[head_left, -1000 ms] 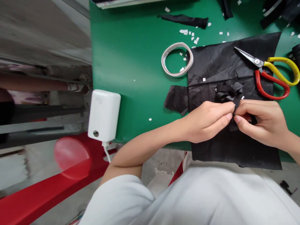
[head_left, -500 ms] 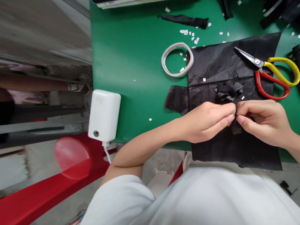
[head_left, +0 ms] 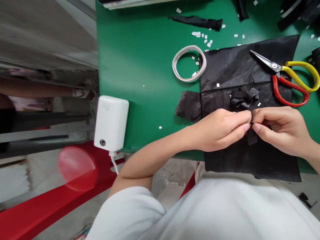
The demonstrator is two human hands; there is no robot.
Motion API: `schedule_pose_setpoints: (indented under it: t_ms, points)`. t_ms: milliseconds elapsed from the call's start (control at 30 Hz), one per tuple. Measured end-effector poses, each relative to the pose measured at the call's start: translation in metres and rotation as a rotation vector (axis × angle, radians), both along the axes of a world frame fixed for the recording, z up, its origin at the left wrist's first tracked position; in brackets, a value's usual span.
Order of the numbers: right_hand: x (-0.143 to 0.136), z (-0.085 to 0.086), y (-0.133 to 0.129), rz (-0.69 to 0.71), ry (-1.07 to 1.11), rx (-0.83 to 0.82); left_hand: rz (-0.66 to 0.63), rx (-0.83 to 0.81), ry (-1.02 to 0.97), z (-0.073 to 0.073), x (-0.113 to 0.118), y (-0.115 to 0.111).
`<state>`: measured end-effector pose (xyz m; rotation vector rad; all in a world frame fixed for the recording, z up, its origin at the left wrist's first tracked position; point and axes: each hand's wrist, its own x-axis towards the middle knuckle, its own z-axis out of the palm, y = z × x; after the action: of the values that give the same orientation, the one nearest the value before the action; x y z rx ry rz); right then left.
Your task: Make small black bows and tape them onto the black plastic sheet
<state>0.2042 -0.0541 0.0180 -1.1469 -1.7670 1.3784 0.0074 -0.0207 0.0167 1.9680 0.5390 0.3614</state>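
My left hand [head_left: 226, 130] and my right hand [head_left: 281, 128] meet fingertip to fingertip, both pinching a narrow black strip [head_left: 252, 138] whose end hangs below the fingers. Most of the strip is hidden by the fingers. Just beyond them a looped bunch of black ribbon-like material [head_left: 245, 96] lies on a creased black sheet [head_left: 225, 71]. Scissors [head_left: 275, 66] with one yellow and one red handle rest on the sheet's right side, blades parted. A roll of white tape [head_left: 176, 68] lies at the sheet's upper left corner.
Small white paper bits [head_left: 209, 43] are scattered over the green table [head_left: 130, 60]. A folded black strip [head_left: 197, 22] lies farther back. A white power bank-like box [head_left: 112, 123] with a cable sits at the left edge, above a red chair [head_left: 50, 200].
The hanging end of the black strip has shifted slightly downward. Both hands stay pinched together in nearly the same place.
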Motion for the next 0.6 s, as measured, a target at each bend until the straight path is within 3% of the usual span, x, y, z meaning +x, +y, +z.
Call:
schedule_pose_setpoints:
  t_ms: [600]
  points:
    - [-0.0011, 0.0004, 0.0006, 0.021, -0.03, 0.042, 0.006, 0.034, -0.012, -0.002, 0.0015, 0.0001]
